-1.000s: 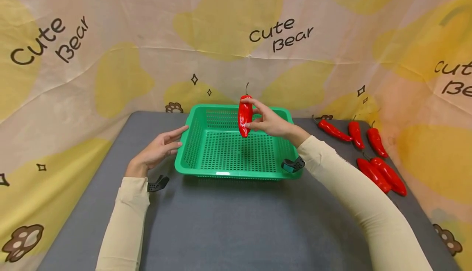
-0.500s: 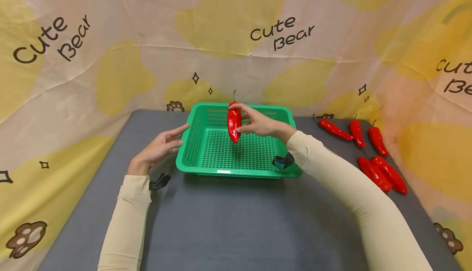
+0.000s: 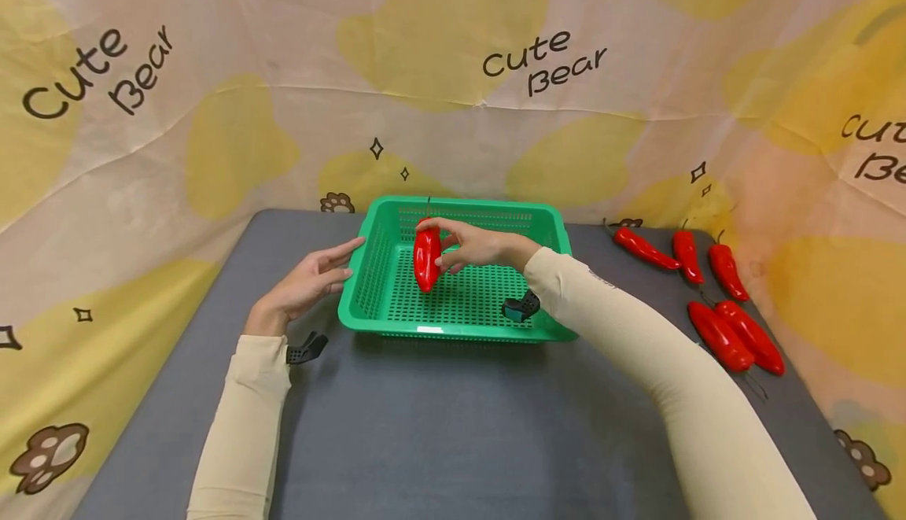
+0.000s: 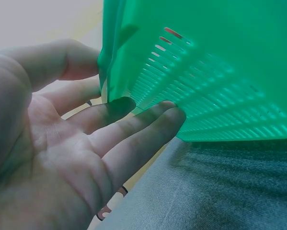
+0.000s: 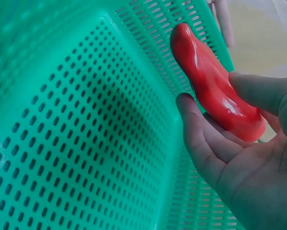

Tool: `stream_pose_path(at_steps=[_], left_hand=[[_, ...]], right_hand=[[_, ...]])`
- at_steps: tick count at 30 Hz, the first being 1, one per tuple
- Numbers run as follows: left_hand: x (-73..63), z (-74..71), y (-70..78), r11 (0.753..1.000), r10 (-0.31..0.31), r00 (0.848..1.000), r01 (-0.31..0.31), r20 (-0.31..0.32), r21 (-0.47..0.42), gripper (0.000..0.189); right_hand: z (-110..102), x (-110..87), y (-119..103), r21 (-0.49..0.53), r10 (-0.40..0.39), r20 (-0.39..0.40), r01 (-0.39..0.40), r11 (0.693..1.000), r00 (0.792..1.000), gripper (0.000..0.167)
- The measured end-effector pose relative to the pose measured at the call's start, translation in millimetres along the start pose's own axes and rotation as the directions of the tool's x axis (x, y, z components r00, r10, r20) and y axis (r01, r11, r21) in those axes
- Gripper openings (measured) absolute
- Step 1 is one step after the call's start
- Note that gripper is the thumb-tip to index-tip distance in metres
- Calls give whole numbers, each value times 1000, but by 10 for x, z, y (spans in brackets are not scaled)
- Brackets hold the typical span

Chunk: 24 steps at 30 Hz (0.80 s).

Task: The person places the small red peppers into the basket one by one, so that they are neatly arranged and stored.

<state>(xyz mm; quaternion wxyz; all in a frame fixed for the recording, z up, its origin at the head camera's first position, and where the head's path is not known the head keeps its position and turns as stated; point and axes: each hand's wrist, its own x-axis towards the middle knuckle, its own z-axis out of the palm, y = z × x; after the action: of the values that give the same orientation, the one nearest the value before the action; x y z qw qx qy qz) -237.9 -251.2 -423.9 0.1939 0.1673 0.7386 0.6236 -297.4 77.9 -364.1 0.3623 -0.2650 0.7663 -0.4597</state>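
Note:
A long red chili pepper (image 3: 426,259) with a thin stem on top is pinched by my right hand (image 3: 473,246) over the inside of the green plastic basket (image 3: 460,332). It hangs nearly upright, tip down, towards the basket's left side. In the right wrist view the thumb lies on one side of the glossy pepper (image 5: 215,86), the fingers (image 5: 196,129) on the other, and the slotted floor is beside them. My left hand (image 3: 306,282) touches the basket's left rim from outside. The left wrist view has its fairly straight fingers (image 4: 143,139) against the slotted wall (image 4: 191,96).
Several more red chili peppers lie on the grey table (image 3: 453,425) at the right, among them a slim one (image 3: 644,249) at the back and a fat one (image 3: 718,335) nearer. A patterned cloth backdrop (image 3: 425,48) stands close behind the basket and along both sides.
My right hand has carried the red chili pepper to the left and down, from above the basket's far rim to lower inside it. My left hand has stayed at the left rim.

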Motion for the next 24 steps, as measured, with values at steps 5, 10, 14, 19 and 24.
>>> stream_pose_path(at_steps=[5,10,14,19,24], left_hand=[[-24,3,7,1000,-7,1000,7,-2,13,65],[-12,5,47,1000,2,1000,-2,4,4,64],[-14,-15,69,999,6,1000,-6,-5,36,63],[-37,-6,70,997,-3,1000,5,-27,79,63],[-44,0,53,998,15,1000,-14,-11,67,63]], right_hand=[[59,151,37,-9,61,22,-61,998,998,65],[86,268,76,-33,92,46,-91,995,995,68],[111,354,72,-44,96,70,-93,995,993,72],[172,445,86,-48,120,102,-115,992,988,74],[244,485,106,-52,158,107,-153,987,982,75]])
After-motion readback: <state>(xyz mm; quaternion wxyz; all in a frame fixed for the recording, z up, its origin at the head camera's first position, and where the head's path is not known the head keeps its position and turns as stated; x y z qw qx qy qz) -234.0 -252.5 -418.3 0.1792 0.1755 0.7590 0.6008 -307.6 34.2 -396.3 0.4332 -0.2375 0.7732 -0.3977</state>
